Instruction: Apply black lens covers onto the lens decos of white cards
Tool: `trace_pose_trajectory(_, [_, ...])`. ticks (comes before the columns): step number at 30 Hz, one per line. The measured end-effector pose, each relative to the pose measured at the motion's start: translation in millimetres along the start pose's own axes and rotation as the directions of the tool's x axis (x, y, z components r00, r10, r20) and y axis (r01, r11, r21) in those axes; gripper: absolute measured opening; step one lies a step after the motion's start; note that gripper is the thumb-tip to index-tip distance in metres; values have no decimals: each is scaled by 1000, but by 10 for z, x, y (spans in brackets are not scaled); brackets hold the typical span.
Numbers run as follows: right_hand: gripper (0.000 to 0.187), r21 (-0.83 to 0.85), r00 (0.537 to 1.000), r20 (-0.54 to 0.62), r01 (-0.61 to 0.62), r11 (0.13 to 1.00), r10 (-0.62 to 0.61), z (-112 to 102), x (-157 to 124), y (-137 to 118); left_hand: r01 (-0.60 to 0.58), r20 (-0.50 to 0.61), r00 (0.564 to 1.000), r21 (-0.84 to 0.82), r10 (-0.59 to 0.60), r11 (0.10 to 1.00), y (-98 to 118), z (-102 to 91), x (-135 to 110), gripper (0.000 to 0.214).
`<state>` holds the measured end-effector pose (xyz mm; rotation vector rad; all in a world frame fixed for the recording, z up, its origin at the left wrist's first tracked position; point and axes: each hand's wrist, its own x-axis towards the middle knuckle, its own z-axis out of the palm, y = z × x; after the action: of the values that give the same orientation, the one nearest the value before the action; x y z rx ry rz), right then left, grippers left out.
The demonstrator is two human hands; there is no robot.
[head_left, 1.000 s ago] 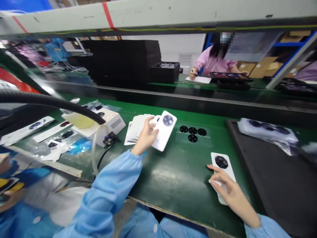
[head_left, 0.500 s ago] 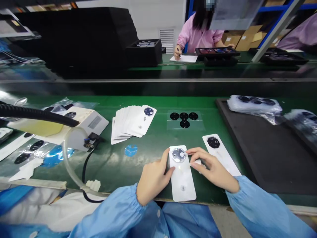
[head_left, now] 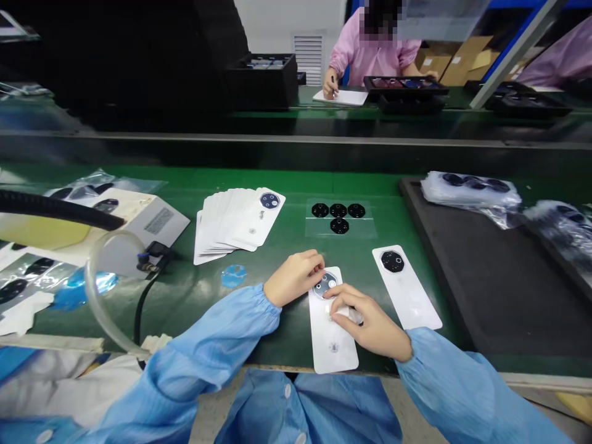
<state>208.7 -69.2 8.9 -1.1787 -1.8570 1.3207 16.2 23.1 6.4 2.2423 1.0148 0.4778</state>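
Our left hand (head_left: 295, 277), its hold unclear, now reaches the dark circle (head_left: 324, 285) on the panel (head_left: 324, 336); our right hand (head_left: 365, 320), pinching a white piece (head_left: 355, 316), joins, centring work there.

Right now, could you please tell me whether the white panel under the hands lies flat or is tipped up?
Flat: the white panel shows no gap above the green bench, though the right hand hides part of it.
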Motion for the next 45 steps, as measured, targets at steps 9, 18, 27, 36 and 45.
trace_pose_trajectory(9, [12, -6, 998, -58, 20, 1000, -21, 97, -23, 17, -25, 115, 993, 10, 24, 1000, -72, -53, 82, 7])
trace_pose_trajectory(18, [12, 32, 986, 144, 82, 996, -86, 273, -184, -73, 6, 185, 980, 314, -68, 949, 124, -26, 125, 10])
trace_pose_trajectory(27, [17, 3, 987, 148, 55, 998, -55, 300, -140, -111, -41, 142, 989, 533, -41, 845, 206, 127, -42, 20])
trace_pose_trajectory(36, [18, 18, 988, 152, 21, 1000, -23, 281, -113, -126, -174, 183, 979, 549, 85, 817, 112, 152, -94, 27])
trace_pose_trajectory(45, [18, 18, 991, 125, 36, 999, -38, 296, -117, -127, -217, 168, 973, 442, 157, 870, 74, 159, -227, 20])
